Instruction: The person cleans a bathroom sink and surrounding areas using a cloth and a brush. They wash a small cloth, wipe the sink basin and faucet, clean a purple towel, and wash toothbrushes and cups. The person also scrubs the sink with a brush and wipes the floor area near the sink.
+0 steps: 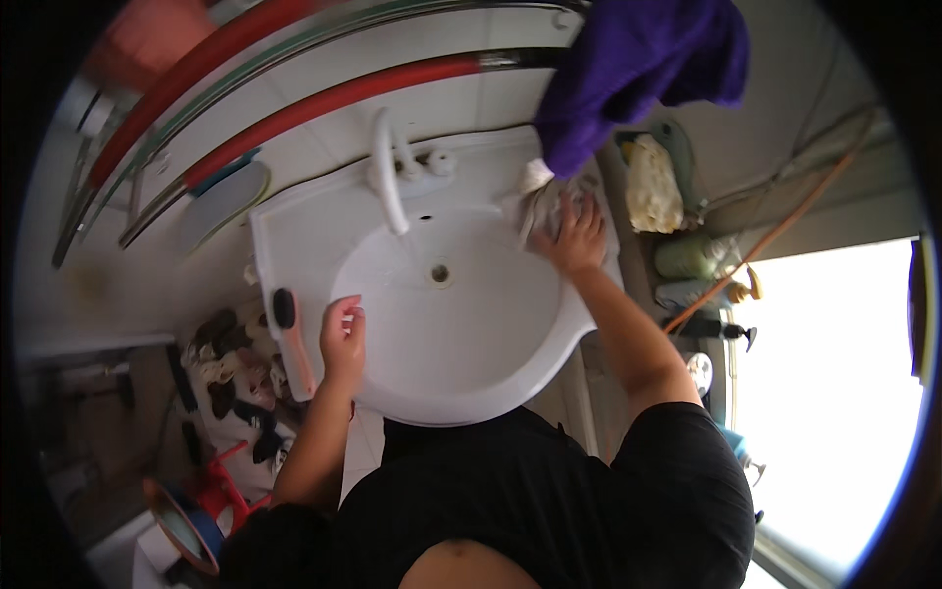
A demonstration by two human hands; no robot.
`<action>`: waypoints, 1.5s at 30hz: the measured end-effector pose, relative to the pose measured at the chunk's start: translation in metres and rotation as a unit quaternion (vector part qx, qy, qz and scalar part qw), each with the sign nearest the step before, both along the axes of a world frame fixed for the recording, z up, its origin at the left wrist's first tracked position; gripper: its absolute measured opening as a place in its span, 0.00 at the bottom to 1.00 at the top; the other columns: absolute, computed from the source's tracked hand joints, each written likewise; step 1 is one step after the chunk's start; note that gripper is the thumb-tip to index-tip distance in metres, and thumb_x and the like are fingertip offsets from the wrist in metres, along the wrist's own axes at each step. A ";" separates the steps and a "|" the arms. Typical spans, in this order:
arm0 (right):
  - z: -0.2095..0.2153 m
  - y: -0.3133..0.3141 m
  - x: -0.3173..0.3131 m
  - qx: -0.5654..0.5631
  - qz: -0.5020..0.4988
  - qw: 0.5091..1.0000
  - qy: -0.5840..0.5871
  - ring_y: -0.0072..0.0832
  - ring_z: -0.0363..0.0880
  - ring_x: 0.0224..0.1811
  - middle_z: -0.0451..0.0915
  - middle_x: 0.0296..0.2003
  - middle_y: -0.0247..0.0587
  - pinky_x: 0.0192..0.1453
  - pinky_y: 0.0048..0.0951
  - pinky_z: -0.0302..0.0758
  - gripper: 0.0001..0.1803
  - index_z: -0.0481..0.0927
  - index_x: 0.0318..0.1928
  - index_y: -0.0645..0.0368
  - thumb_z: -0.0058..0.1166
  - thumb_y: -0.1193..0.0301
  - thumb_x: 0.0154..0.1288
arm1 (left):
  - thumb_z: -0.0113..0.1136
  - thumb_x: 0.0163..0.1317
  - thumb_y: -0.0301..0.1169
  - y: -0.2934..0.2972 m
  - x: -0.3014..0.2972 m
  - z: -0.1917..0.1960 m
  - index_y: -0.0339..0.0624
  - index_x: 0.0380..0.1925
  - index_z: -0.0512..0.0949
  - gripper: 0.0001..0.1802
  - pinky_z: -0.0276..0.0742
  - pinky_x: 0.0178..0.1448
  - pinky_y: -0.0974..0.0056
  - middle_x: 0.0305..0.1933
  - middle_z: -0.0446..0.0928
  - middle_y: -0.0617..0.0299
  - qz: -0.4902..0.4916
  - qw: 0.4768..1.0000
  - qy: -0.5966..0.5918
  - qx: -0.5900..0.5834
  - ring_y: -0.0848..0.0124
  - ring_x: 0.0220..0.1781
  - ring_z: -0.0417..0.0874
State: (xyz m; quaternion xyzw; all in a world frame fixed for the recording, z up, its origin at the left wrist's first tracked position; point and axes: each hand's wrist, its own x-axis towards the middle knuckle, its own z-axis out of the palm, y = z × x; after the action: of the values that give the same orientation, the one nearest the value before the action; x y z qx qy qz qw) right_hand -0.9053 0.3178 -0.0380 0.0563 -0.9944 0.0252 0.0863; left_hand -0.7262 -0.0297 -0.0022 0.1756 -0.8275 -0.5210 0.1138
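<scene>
A white sink (510, 368) lies in front of me, with its white tap (387, 182) arching over the bowl. A thin, faint stream of water seems to fall from the spout near the drain (440, 275). My right hand (577, 238) presses on a crumpled greyish cloth (540, 211) at the sink's back right corner, fingers bent over it. By the left rim, my left hand (343, 339) hovers with its fingers curled in and nothing visible in them. Beside it, a brush (294, 339) with a pinkish handle and dark head lies along the left edge.
A purple cloth (643, 69) hangs over the back right corner. Red-and-metal rails (363, 98) cross above the tap. Several bottles (687, 257) line the right ledge beside a bright window (824, 393). Shoes (231, 363) and a red stool (224, 486) stand low at left.
</scene>
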 end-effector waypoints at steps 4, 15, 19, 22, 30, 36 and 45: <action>-0.010 -0.020 -0.100 -0.007 -0.078 0.997 -0.005 0.42 0.53 0.64 0.56 0.61 0.46 0.62 0.40 0.55 0.33 0.58 0.61 0.52 0.45 0.53 0.56 | 0.59 0.50 0.32 -0.064 0.024 0.012 0.41 0.41 0.72 0.17 0.71 0.44 0.58 0.43 0.71 0.54 0.080 0.944 -0.064 -0.315 0.57 0.41 0.74; 0.021 -0.081 -0.038 -0.067 -0.062 0.994 -0.052 0.45 0.70 0.49 0.70 0.47 0.51 0.51 0.40 0.70 0.30 0.65 0.54 0.48 0.55 0.61 0.48 | 0.55 0.51 0.36 -0.091 0.059 -0.011 0.42 0.39 0.69 0.16 0.72 0.38 0.53 0.33 0.76 0.51 0.112 0.892 -0.324 -0.294 0.52 0.36 0.77; 0.026 -0.156 -0.017 -0.160 -0.060 0.981 -0.089 0.46 0.69 0.49 0.68 0.51 0.45 0.53 0.39 0.68 0.28 0.66 0.53 0.47 0.55 0.58 0.49 | 0.58 0.47 0.39 -0.107 0.057 0.001 0.41 0.34 0.72 0.17 0.72 0.38 0.54 0.33 0.77 0.52 0.074 0.900 -0.343 -0.259 0.55 0.35 0.78; 0.008 -0.194 -0.005 -0.391 -0.154 0.901 -0.109 0.48 0.65 0.52 0.66 0.52 0.50 0.55 0.40 0.65 0.28 0.65 0.53 0.50 0.55 0.61 0.51 | 0.58 0.44 0.39 -0.117 0.062 0.014 0.38 0.28 0.76 0.16 0.72 0.37 0.57 0.29 0.77 0.52 0.023 0.893 -0.398 -0.211 0.57 0.33 0.79; 0.026 -0.359 0.064 -0.200 0.124 0.958 -0.163 0.48 0.64 0.54 0.60 0.54 0.57 0.56 0.41 0.64 0.31 0.64 0.56 0.44 0.57 0.60 0.49 | 0.52 0.54 0.31 -0.155 0.148 -0.015 0.35 0.24 0.73 0.09 0.60 0.21 0.70 0.17 0.69 0.64 -0.028 0.957 -0.235 0.170 0.79 0.18 0.66; 0.009 -0.409 0.014 -0.119 0.207 0.967 -0.087 0.45 0.61 0.57 0.62 0.56 0.46 0.57 0.45 0.60 0.32 0.63 0.58 0.34 0.53 0.49 0.50 | 0.51 0.55 0.28 -0.192 0.218 0.006 0.36 0.32 0.72 0.07 0.63 0.22 0.74 0.22 0.70 0.67 -0.013 0.934 -0.189 0.302 0.80 0.20 0.68; 0.011 -0.445 0.066 -0.112 0.286 0.946 -0.101 0.39 0.63 0.57 0.63 0.58 0.37 0.56 0.42 0.65 0.30 0.66 0.56 0.36 0.52 0.50 0.50 | 0.48 0.56 0.24 -0.236 0.253 0.000 0.37 0.34 0.69 0.06 0.65 0.23 0.74 0.23 0.68 0.66 0.008 0.942 -0.168 0.290 0.80 0.21 0.67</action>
State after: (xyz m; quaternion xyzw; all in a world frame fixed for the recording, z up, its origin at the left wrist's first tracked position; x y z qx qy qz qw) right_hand -0.8397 -0.1272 -0.0272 0.3256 -0.9307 0.1653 -0.0193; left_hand -0.4732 -0.2660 -0.0022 0.2926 -0.6464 -0.7003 -0.0785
